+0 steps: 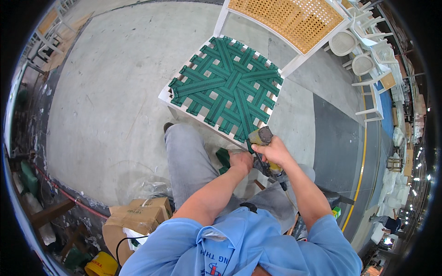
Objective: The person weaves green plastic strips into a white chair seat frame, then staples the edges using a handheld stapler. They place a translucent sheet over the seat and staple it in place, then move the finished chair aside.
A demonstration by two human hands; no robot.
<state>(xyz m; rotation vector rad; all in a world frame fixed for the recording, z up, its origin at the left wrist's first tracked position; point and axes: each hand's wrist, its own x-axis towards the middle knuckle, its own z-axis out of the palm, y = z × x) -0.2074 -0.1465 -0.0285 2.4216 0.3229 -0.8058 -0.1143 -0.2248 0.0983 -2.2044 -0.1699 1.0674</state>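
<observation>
A white chair stands in front of me, its seat (232, 83) woven from green elastic webbing, with extra strips crossing diagonally on top. My right hand (275, 151) is wrapped around the handle of a yellow and dark staple gun (261, 135). The gun's head sits at the seat's near right corner. Just below that corner, my left hand (241, 161) is closed on a loose green webbing strap (223, 158), whose tail hangs to the left of the hand. One diagonal strip runs from the seat's middle to this corner. The gun hides the strip's end.
The chair's woven cane backrest (290, 20) rises at the far right. An open cardboard box (138, 216) with plastic wrap stands at my lower left, near a red hose (60, 188) and a yellow tub (101, 264). Several white chairs (363, 64) are stacked along the right.
</observation>
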